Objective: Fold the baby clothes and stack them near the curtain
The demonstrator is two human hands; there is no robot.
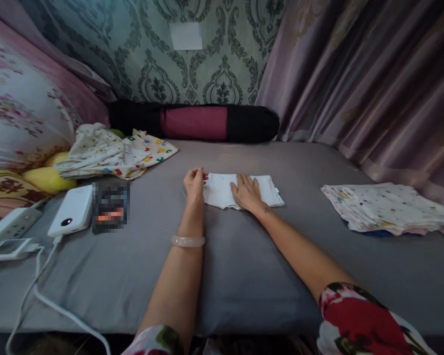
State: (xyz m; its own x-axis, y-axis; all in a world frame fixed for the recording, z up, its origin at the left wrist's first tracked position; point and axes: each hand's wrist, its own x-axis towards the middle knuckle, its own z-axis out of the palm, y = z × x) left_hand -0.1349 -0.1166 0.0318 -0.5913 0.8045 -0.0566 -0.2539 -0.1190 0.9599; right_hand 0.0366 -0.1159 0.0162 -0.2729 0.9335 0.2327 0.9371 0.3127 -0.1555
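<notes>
Right hand (247, 191) lies open, fingers spread, flat on the white cloth (222, 191) mid-bed, seemingly keeping it smooth; left hand (194, 183) curls at its left edge, its grip unclear. Folded clothes (388, 207) sit right.

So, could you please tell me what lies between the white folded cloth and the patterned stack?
Just bare grey sheet lies between the white cloth and the patterned stack, as the head view shows.
</notes>
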